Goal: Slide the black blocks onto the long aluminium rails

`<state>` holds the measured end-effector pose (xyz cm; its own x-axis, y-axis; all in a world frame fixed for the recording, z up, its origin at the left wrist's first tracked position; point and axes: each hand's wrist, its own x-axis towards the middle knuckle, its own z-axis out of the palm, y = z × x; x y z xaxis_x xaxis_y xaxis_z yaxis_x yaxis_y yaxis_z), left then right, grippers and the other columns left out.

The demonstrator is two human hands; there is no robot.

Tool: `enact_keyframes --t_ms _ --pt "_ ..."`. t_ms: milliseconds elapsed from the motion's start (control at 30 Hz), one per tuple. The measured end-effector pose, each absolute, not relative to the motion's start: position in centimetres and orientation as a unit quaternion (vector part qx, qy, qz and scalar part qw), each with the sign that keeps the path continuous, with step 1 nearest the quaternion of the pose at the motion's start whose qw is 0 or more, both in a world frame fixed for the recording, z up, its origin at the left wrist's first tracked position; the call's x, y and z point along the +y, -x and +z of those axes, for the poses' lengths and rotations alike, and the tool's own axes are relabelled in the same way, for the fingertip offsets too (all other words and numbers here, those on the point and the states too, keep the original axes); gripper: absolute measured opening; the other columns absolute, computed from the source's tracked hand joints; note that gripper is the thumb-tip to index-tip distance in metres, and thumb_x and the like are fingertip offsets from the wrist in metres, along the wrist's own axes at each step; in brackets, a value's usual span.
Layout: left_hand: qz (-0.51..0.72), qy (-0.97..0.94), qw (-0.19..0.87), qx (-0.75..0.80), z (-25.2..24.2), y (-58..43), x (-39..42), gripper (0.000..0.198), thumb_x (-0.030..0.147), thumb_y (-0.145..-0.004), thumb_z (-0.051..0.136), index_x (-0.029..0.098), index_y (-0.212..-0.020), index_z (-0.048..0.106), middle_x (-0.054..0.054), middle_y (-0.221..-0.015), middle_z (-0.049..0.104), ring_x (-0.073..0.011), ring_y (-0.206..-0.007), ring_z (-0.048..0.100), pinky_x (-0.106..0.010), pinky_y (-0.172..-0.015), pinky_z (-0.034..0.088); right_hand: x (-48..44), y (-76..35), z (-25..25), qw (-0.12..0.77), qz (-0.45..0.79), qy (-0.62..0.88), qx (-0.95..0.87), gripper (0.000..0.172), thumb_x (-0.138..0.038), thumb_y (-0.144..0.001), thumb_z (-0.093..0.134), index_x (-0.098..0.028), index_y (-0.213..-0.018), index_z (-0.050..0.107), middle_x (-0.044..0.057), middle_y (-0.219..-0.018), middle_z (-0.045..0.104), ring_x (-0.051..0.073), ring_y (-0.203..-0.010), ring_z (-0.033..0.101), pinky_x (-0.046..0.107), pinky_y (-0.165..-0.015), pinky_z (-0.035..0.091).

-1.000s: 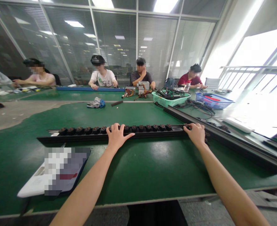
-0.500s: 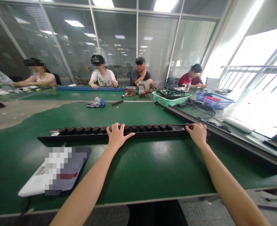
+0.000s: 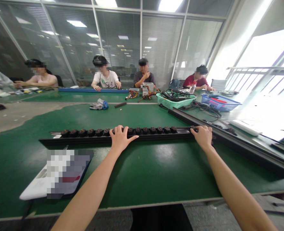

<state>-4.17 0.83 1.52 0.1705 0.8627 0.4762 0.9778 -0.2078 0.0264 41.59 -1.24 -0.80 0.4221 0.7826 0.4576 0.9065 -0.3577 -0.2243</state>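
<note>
The green-topped table (image 3: 144, 186) spreads across most of the frame. A long black rail with a grey channel (image 3: 243, 149) slants down the right side. Another long black rail with an open metal channel (image 3: 156, 137) lies crosswise at the centre, just in front of me. The light-green perforated plastic basket (image 3: 174, 103), full of dark cables, sits in the upper right. A flat white object (image 3: 36, 186), partly blurred, lies lower left. My left hand (image 3: 119, 138) rests over the crosswise rail, fingers spread, thumb wide, gripping nothing. My right hand (image 3: 203, 138) is half curled at that rail's right end; I cannot tell whether it grips anything. Small round black pieces (image 3: 145, 130) line the channel either side of my left hand.
</note>
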Motion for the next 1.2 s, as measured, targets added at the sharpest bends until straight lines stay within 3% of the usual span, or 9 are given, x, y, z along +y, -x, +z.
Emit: enact_keyframes --t_ms 1200 --pt "-0.199 0.752 0.137 -0.613 1.53 4.23 0.85 0.083 0.084 -0.085 0.042 0.019 -0.132 0.063 -0.02 -0.129 0.054 -0.0371 -0.121 0.046 -0.058 -0.109 0.029 -1.66 -42.19 -0.66 0.213 -0.157 0.817 -0.512 0.054 -0.046 -0.094 0.043 -0.007 -0.112 0.075 0.024 -0.112 0.063 0.036 -0.106 0.046 0.044 -0.087 0.038"
